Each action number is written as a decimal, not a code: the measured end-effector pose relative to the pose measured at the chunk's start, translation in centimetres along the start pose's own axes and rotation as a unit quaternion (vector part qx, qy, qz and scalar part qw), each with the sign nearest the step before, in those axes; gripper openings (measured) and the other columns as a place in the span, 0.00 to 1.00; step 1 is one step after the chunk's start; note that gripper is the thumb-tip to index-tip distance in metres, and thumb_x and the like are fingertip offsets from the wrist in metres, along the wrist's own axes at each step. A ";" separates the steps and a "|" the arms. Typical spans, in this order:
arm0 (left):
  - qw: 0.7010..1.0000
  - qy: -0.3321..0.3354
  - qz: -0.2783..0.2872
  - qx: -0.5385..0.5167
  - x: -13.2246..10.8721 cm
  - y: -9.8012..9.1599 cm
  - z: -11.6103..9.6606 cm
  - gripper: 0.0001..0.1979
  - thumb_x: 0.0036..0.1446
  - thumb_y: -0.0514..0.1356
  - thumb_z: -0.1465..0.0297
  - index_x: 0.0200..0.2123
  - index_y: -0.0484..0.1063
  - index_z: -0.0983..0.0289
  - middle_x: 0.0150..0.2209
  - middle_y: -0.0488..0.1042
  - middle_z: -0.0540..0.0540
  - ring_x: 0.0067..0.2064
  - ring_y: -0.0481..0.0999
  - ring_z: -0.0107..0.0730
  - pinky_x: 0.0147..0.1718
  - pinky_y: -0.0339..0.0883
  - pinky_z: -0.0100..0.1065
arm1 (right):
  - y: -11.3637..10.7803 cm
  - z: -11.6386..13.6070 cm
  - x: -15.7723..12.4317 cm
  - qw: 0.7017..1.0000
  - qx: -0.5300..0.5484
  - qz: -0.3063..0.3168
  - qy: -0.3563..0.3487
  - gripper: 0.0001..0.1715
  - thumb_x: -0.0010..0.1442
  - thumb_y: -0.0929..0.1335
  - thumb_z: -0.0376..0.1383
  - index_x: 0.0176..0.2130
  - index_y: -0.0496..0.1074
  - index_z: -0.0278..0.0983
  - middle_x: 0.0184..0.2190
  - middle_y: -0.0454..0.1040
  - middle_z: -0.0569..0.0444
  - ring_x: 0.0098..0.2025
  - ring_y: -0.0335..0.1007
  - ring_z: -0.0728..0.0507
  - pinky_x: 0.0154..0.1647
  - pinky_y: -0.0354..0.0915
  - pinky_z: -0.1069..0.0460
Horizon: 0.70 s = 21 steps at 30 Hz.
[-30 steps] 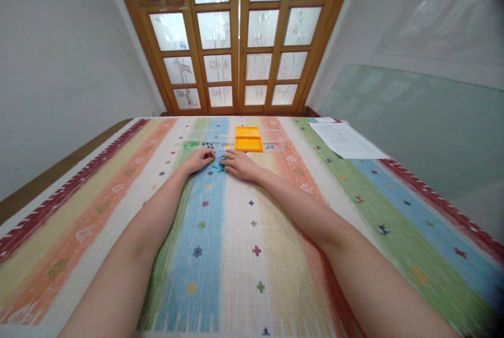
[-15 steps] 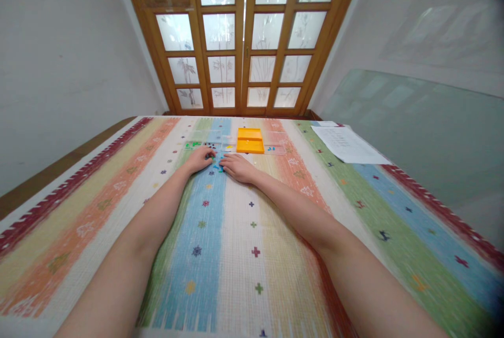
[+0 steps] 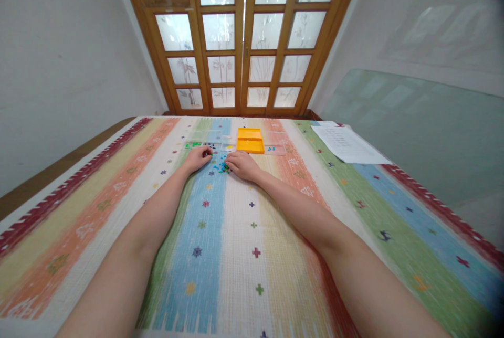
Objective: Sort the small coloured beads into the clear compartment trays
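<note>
Several small blue and green pieces lie in a loose pile on the striped tablecloth. My right hand rests at the pile's right side, its fingers bent together over the edge; what they hold, if anything, is hidden. To the left of the pile, my left hand has its fingers curled and pinched, and anything between them is too small to make out. Just beyond it are green pieces and dark pieces in a clear tray. An open orange box stands behind my right hand.
Blue pieces lie in a clear compartment right of the orange box, and a yellow piece lies left of it. Printed paper rests at the right on the tablecloth. Glazed wooden doors stand behind the table.
My right hand has moved slightly right, uncovering more of the blue and green pieces. My left hand has shifted a little left, away from the pile.
</note>
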State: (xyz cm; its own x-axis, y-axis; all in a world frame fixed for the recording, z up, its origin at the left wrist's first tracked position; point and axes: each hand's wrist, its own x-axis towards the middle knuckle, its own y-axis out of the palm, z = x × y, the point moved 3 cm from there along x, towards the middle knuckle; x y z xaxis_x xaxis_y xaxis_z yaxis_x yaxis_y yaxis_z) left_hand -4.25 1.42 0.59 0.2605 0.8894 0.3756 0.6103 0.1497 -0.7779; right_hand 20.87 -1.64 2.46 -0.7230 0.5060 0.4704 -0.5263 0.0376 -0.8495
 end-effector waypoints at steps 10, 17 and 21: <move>0.982 -0.094 -0.145 -0.079 0.4 -1.1 1.6 0.06 0.53 0.56 0.72 0.34 0.73 0.61 0.29 0.73 0.50 0.32 0.70 0.35 0.35 0.62 0.34 | -0.3 -1.1 -0.4 0.996 0.021 -0.054 0.066 0.10 0.71 0.68 0.39 0.37 0.74 0.39 0.38 0.76 0.50 0.41 0.69 0.42 0.45 0.59 0.50; 0.930 -0.194 -0.262 -0.168 0.2 -2.1 3.9 0.03 0.54 0.58 0.68 0.32 0.70 0.60 0.26 0.69 0.48 0.29 0.67 0.33 0.29 0.59 0.31 | 0.3 -2.2 -0.5 0.993 0.047 -0.075 0.073 0.05 0.69 0.69 0.37 0.38 0.73 0.39 0.39 0.75 0.51 0.42 0.68 0.42 0.45 0.60 0.50; 0.906 -0.217 -0.289 -0.222 0.1 -2.3 4.4 0.06 0.53 0.58 0.70 0.36 0.70 0.60 0.25 0.68 0.47 0.26 0.67 0.32 0.27 0.59 0.30 | 0.2 -2.3 -0.6 0.993 0.051 -0.073 0.076 0.04 0.69 0.69 0.36 0.39 0.73 0.39 0.39 0.75 0.51 0.43 0.69 0.42 0.46 0.61 0.50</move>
State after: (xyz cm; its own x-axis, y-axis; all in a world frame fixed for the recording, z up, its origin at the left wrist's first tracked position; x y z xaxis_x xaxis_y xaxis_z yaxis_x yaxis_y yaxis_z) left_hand -8.91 3.00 0.23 -0.4578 0.8181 0.3481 0.8165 0.5418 -0.1995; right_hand 22.17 0.06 1.44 -0.5639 0.6259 0.5387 -0.6692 0.0358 -0.7422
